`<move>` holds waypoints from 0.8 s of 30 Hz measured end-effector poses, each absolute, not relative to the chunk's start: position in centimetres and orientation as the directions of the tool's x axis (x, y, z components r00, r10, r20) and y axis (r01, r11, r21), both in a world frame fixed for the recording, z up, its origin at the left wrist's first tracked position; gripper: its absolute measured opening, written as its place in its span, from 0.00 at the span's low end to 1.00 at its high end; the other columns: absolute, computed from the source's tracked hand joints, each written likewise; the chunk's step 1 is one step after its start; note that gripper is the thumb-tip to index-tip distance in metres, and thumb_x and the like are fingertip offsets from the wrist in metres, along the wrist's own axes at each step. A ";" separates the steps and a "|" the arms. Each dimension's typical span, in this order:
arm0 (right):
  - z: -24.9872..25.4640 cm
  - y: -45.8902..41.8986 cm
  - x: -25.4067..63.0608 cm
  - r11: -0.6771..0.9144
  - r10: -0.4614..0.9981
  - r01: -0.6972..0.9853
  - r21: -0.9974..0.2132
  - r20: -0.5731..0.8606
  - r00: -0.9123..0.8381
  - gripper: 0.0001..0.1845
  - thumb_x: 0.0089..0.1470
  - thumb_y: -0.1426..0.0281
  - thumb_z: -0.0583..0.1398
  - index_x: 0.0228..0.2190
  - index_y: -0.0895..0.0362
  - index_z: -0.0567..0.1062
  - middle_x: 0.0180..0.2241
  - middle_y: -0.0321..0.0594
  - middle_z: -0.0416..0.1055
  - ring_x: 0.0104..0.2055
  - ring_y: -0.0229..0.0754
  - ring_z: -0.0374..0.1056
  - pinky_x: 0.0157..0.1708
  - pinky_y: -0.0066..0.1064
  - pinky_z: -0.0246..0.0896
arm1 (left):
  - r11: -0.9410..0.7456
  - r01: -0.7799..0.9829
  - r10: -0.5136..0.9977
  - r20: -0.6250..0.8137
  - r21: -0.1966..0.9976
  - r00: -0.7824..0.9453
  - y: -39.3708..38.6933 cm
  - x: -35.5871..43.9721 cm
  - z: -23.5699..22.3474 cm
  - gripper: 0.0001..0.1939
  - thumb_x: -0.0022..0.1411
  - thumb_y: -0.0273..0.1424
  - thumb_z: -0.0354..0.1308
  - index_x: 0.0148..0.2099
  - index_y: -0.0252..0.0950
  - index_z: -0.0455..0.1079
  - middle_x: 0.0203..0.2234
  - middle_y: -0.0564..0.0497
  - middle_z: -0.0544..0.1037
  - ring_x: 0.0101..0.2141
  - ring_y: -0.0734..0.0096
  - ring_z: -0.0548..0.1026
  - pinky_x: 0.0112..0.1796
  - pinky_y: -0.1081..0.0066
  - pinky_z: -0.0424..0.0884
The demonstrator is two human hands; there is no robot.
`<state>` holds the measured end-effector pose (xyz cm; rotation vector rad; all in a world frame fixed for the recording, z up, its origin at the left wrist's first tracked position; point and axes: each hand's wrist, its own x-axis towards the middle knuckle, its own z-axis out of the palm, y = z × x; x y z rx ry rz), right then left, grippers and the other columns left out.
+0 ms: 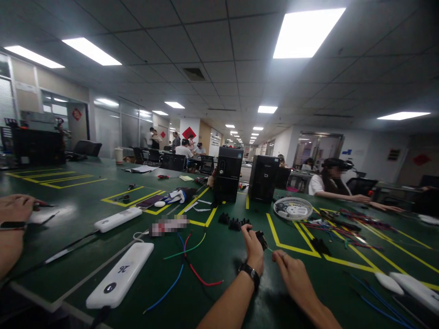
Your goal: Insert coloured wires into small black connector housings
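Black part and green wire, held up over the surface.
I have the small, dark black part [262, 240] in my left hand [254, 250], partly covered by the fingers. The thin green wire [270, 250] shows as a short length between it and my right hand [291, 272]; from here I can't tell whether its end is inserted.

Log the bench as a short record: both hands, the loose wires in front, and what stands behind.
left hand: grips a small black part; wears a dark wristband
right hand: pinches a thin green strand beside that part
loose wires: blue, red and green, crossing on the table
behind: two upright black towers
right of towers: round white basket, contents unclear
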<state>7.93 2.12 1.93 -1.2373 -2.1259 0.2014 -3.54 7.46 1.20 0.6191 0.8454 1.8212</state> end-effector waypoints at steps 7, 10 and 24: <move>0.2 1.9 6.4 0.537 0.822 0.748 -0.390 0.443 -0.359 0.21 0.63 0.61 0.42 0.32 0.52 0.72 0.26 0.41 0.75 0.30 0.45 0.73 0.29 0.30 0.58 | -0.272 -0.701 0.938 0.020 0.659 -0.345 7.7 -3.8 1.8 0.08 0.61 0.36 0.40 0.43 0.43 0.51 0.22 0.55 0.67 0.19 0.74 0.66 0.23 0.73 0.63; 1.0 1.8 7.0 0.516 0.842 0.780 -0.354 0.374 -0.388 0.20 0.63 0.63 0.43 0.31 0.54 0.72 0.27 0.41 0.75 0.30 0.44 0.72 0.30 0.30 0.57 | -0.422 -0.361 0.882 0.286 0.831 -0.374 6.7 -5.0 1.9 0.08 0.62 0.35 0.44 0.43 0.41 0.56 0.26 0.53 0.69 0.24 0.73 0.68 0.30 0.71 0.66; 1.3 0.8 6.1 0.503 0.842 0.820 -0.271 0.367 -0.395 0.19 0.64 0.67 0.43 0.33 0.55 0.71 0.27 0.41 0.75 0.30 0.43 0.72 0.28 0.29 0.53 | -0.192 -0.677 0.938 -0.071 0.711 -0.340 7.8 -3.6 1.2 0.09 0.63 0.33 0.37 0.45 0.41 0.50 0.20 0.57 0.66 0.17 0.74 0.66 0.21 0.76 0.63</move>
